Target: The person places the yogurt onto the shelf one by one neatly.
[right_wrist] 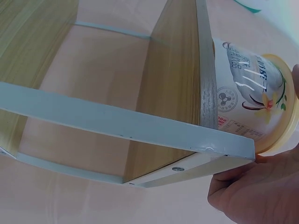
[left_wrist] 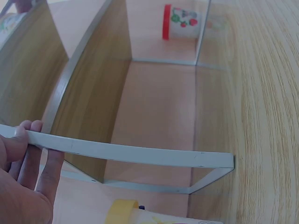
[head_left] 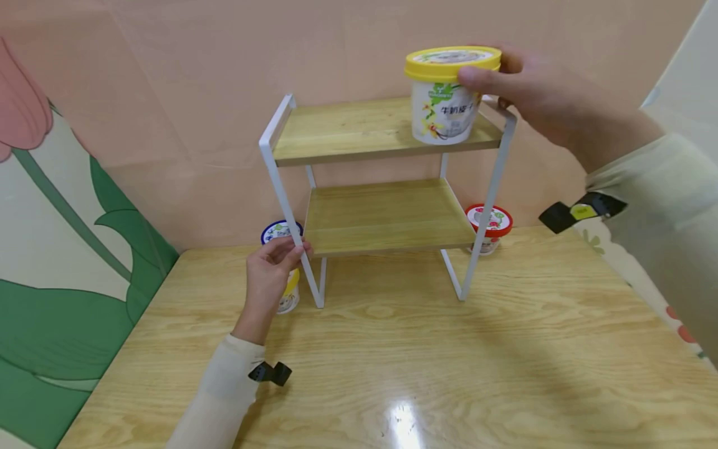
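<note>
My right hand (head_left: pixel 552 100) grips a paper ice cream cup (head_left: pixel 443 112) with a yellow lid by its rim, fingers at the lid's right side. The cup is upright at the right end of the top board of a two-tier shelf rack (head_left: pixel 348 134), overlapping its front edge. In the right wrist view the cup's base (right_wrist: pixel 222 88) is right at the board. My left hand (head_left: pixel 269 274) pinches the rack's white left front leg (left_wrist: pixel 126 151) beside the lower board, thumb in front and fingers behind.
Behind the left hand stand a blue-lidded cup (head_left: pixel 277 229) and another yellow-lidded cup (head_left: pixel 288 302), both partly hidden. A red-lidded cup (head_left: pixel 490 224) is behind the rack's right leg. The wooden table (head_left: pixel 381 368) extends in front; a pinkish wall (head_left: pixel 196 125) rises behind.
</note>
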{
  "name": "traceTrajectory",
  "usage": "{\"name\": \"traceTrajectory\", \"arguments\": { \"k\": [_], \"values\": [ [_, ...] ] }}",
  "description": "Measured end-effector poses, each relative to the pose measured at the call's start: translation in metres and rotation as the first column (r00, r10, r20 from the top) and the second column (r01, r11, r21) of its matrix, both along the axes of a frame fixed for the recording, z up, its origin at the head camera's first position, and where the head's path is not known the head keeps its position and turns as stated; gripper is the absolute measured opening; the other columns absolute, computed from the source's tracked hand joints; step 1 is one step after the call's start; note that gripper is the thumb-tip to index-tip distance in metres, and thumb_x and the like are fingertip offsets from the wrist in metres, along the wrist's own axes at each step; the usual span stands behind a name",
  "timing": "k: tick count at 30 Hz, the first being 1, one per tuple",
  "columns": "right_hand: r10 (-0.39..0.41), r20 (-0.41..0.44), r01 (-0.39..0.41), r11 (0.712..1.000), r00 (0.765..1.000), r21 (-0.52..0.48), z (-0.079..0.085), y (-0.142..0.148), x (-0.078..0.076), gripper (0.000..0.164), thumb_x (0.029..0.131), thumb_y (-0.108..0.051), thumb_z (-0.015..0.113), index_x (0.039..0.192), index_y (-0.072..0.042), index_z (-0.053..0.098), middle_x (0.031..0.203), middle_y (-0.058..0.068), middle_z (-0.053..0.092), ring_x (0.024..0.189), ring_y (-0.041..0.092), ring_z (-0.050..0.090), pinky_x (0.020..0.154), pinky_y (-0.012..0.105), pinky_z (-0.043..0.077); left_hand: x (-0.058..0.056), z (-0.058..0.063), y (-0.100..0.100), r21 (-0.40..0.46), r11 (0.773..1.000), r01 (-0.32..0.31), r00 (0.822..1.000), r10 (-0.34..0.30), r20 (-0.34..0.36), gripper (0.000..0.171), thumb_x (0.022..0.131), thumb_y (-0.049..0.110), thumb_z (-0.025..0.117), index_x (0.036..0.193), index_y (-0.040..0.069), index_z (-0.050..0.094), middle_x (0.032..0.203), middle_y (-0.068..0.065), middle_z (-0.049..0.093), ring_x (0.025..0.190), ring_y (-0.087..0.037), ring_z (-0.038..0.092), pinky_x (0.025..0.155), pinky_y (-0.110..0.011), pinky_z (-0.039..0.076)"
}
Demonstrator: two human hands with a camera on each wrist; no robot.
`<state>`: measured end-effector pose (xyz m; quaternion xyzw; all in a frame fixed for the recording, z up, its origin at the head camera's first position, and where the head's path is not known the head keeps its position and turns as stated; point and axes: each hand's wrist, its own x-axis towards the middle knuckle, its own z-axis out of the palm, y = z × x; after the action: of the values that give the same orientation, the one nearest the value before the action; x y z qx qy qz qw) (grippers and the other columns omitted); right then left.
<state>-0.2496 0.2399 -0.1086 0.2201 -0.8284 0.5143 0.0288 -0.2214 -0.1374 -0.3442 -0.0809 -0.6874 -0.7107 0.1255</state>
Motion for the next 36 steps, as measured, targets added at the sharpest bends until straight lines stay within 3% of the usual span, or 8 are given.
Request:
{"name": "traceTrajectory", "arguments": {
  "k": [12,20,26,31,36],
  "values": [
    [-0.018,0.011,0.018,1.000,1.000,0.014,0.002,-0.007,-0.002,0.031,0.101,-0.036,0.055,0.129,-0.023,0.055,0.112,-0.007,0.057,0.105,0.014,0.037,0.078,0.030,0.026,0.002,0.001,-0.003,0.002,1.000,-0.012,1.000,0.012,0.025,0.025,0.093,0.007,0.068,0.115,-0.005,0.067,0.086,0.015,0.076,0.087,-0.010,0.075,0.077,-0.024,0.061],
    [-0.008,0.011,0.008,1.000,1.000,0.010,0.000,-0.007,-0.003,0.032,0.102,-0.036,0.052,0.130,-0.020,0.056,0.118,-0.007,0.058,0.110,0.015,0.036,0.084,0.030,0.025,0.002,0.000,-0.004,0.031,1.000,-0.005,1.000,0.005,-0.005,0.026,0.093,0.003,0.067,0.115,-0.011,0.064,0.084,0.014,0.076,0.083,-0.007,0.074,0.075,-0.023,0.061],
    [-0.014,0.030,0.013,1.000,0.999,0.025,-0.005,-0.003,0.003,0.047,0.104,-0.034,0.048,0.148,-0.019,0.039,0.133,-0.008,0.050,0.127,0.018,0.032,0.108,0.028,0.024,0.002,-0.001,-0.005,0.008,1.000,0.000,1.000,0.000,-0.009,0.025,0.093,0.004,0.067,0.114,-0.009,0.065,0.085,0.015,0.076,0.083,-0.007,0.074,0.075,-0.023,0.061],
    [0.022,0.031,-0.017,0.987,0.999,-0.157,-0.010,-0.003,0.010,0.052,0.104,-0.022,0.052,0.152,-0.017,0.035,0.139,-0.004,0.049,0.129,0.017,0.034,0.109,0.022,0.027,0.002,0.000,-0.007,-0.006,1.000,-0.008,1.000,0.008,-0.013,0.024,0.093,0.004,0.068,0.114,-0.008,0.066,0.086,0.015,0.076,0.084,-0.008,0.074,0.076,-0.023,0.061],
    [-0.025,-0.004,0.021,0.902,1.000,-0.432,-0.023,-0.003,0.024,0.062,0.094,-0.004,0.066,0.150,-0.009,0.040,0.131,0.001,0.056,0.122,0.015,0.049,0.107,0.015,0.040,0.002,0.000,-0.009,-0.015,1.000,-0.010,1.000,0.010,0.000,0.024,0.093,0.003,0.067,0.114,-0.007,0.066,0.086,0.016,0.076,0.085,-0.007,0.074,0.077,-0.024,0.061]
  ]
}}
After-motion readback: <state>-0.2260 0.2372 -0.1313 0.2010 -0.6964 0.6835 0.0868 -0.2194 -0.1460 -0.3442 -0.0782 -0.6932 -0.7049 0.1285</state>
